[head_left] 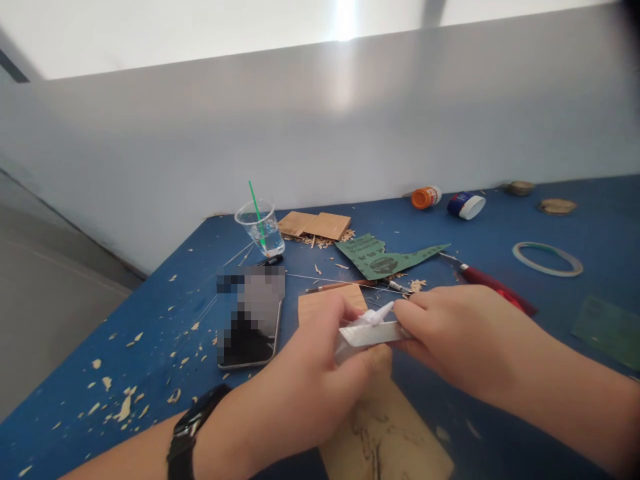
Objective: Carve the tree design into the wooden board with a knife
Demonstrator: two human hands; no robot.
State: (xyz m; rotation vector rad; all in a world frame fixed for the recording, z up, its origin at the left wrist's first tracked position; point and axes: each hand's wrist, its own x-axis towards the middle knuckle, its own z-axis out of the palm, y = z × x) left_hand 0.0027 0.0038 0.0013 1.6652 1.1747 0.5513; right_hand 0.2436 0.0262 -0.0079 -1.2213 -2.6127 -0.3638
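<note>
Left hand [305,387], right of the phone [251,353], was closed round a white nozzled piece [380,313]; right hand [460,333] was closed on a flat blade [373,334] across it. I judged small, slow moves best, left fingertips clear of the edge.

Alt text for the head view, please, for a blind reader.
Over a blue table, the left hand holds a pointed white piece and the right hand a flat silvery strip. Around them are wood shavings, green sandpaper, a phone and a plastic cup with a green straw.
</note>
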